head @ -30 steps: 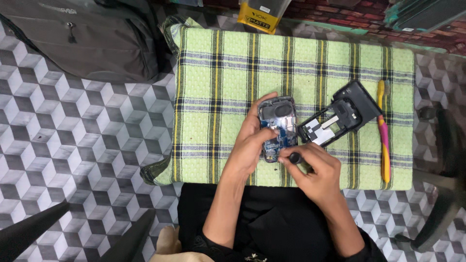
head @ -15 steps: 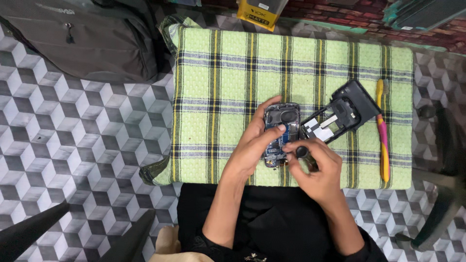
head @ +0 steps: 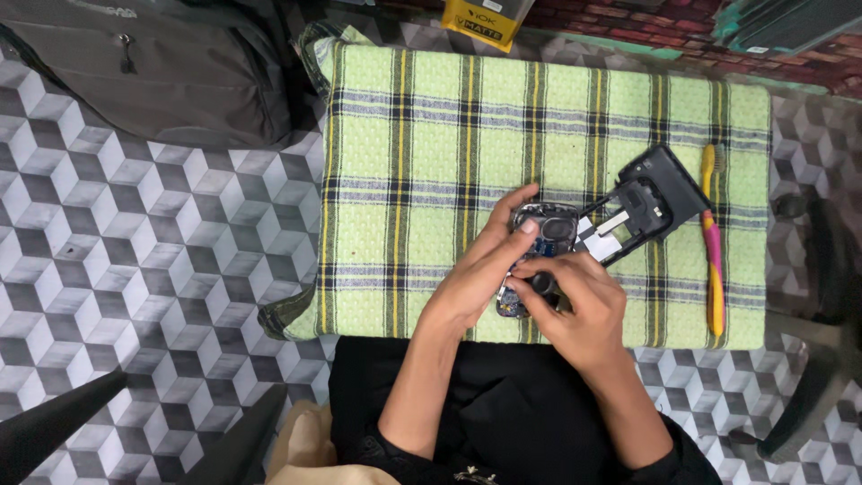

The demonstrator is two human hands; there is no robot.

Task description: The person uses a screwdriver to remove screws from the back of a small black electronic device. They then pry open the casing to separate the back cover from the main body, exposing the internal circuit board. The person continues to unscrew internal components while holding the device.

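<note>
Opened phone body [head: 539, 247] lies on the green checked cloth [head: 431, 153], near its front edge. Left hand [head: 476, 274] grips it steady. Right hand [head: 575, 305], since a second ago, has shifted its dark-handled screwdriver [head: 543, 286] onto the lower board, grasp closed. Detached black back cover [head: 651, 202] lies just right.

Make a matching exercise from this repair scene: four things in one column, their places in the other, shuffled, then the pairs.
Things:
1. opened phone
2. black phone housing
3. toothbrush
4. grey backpack

Places:
A. on the tiled floor, upper left
B. along the cloth's right edge
C. between both hands
D. on the cloth, just left of the toothbrush

Pairs: 1-C, 2-D, 3-B, 4-A
</note>
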